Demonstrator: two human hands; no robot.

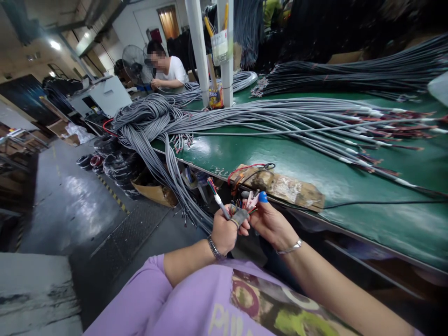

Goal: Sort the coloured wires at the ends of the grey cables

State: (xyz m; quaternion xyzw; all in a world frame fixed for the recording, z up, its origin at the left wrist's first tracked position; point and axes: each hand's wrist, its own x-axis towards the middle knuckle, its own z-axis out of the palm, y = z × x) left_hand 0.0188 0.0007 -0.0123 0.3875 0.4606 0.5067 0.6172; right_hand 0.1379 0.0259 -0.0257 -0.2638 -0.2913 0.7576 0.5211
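A grey cable (pixel 223 207) is held in the curled fingers of the left hand (pixel 225 233), in front of the worktop (pixel 262 151). Its end is already stripped, with coloured wires (pixel 211 185) bared; what is left to be done cannot be told. The right hand (pixel 275 227) is angled inward, its fingers bent beside a pinkish clip-like piece (pixel 251 200); whether that is gripped cannot be told.

Matt plastic cable (pixel 224 211), smooth glossy tabletop (pixel 280 156)
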